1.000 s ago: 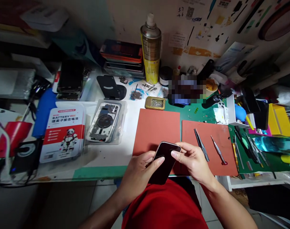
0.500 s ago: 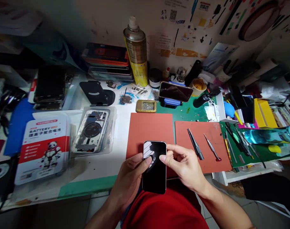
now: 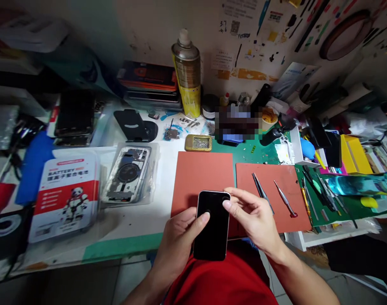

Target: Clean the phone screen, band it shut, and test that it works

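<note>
A black smartphone (image 3: pixel 212 231) with a dark screen sits upright in my left hand (image 3: pixel 178 243), whose thumb rests on the glass. My right hand (image 3: pixel 254 218) pinches the phone's upper right corner with thumb and forefinger. The phone hovers over the near edge of the bench, above a red-brown mat (image 3: pixel 202 176). Just right of my right hand, tweezers (image 3: pixel 260 191) and a small metal tool with a red tip (image 3: pixel 285 199) lie on a second red-brown mat (image 3: pixel 276 212).
A spray can (image 3: pixel 187 74) stands at the back by the wall. A white and red battery box (image 3: pixel 66 195) and a bagged phone housing (image 3: pixel 129 173) lie at left. A brass parts tin (image 3: pixel 198 143) sits behind the mats. Tools crowd the green mat (image 3: pixel 327 199) at right.
The phone has turned from a tilted pose to face-up and upright in my hands. My right fingers have shifted to its upper right corner. The view has moved slightly.
</note>
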Tool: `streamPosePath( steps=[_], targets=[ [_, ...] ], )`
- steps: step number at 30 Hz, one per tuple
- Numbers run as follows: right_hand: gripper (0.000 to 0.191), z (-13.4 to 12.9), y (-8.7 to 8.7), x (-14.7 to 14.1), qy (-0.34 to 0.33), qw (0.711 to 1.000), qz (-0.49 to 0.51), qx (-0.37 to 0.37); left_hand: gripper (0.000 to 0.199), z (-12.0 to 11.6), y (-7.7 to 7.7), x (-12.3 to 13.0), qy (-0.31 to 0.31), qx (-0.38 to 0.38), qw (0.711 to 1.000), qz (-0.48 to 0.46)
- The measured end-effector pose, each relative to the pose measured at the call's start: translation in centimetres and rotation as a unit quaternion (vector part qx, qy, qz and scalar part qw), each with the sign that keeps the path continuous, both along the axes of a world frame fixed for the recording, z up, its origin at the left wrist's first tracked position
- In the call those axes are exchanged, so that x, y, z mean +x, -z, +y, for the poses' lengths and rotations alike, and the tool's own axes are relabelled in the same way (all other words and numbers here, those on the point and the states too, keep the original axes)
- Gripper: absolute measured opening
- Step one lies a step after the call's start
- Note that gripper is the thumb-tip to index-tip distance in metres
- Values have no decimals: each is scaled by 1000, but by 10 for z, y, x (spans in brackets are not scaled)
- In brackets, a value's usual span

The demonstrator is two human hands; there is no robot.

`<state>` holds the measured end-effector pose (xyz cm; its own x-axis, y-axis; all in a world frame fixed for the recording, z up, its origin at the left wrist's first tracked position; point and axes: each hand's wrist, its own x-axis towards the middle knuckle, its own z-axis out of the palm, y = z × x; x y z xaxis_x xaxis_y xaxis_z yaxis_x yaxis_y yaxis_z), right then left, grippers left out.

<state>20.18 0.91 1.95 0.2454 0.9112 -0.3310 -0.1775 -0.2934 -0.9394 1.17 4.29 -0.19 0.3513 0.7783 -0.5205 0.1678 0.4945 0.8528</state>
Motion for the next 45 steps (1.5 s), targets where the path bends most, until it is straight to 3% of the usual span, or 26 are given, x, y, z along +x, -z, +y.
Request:
streamPosePath(
  steps=[7, 12, 18, 21, 26, 34, 39, 42, 45],
  targets=[
    [28, 0, 16, 10, 38, 997, 67, -28, 39, -6, -20, 1, 44, 36, 998, 2],
    [28, 3, 21, 8, 43, 991, 121, -38, 34, -12, -27, 1, 47, 84, 995, 26],
    [25, 2, 28, 7, 30, 990, 132, -32, 44, -15, -34, 3, 64, 114, 990, 54],
    [21, -1, 25, 9, 15, 995, 99, -5, 44, -15, -31, 4, 65, 116, 989, 64],
    [26, 3, 10, 8, -71, 997, 2, 22, 42, -17, -25, 6, 64, 129, 987, 67],
    [26, 9, 15, 2, -33, 998, 55, -23, 37, -14, -8, 3, 78, 92, 991, 54],
    [37, 16, 8, -3, -38, 996, 58, -63, 50, -3, 8, 2, 113, 48, 990, 66],
    [39, 24, 1, -4, -55, 998, 20, -28, 55, 3, 12, -1, 122, 19, 987, 106],
    [26, 24, -13, -8, -38, 992, -116, 34, 59, 11, 11, -7, 103, 10, 987, 124]
  ],
)
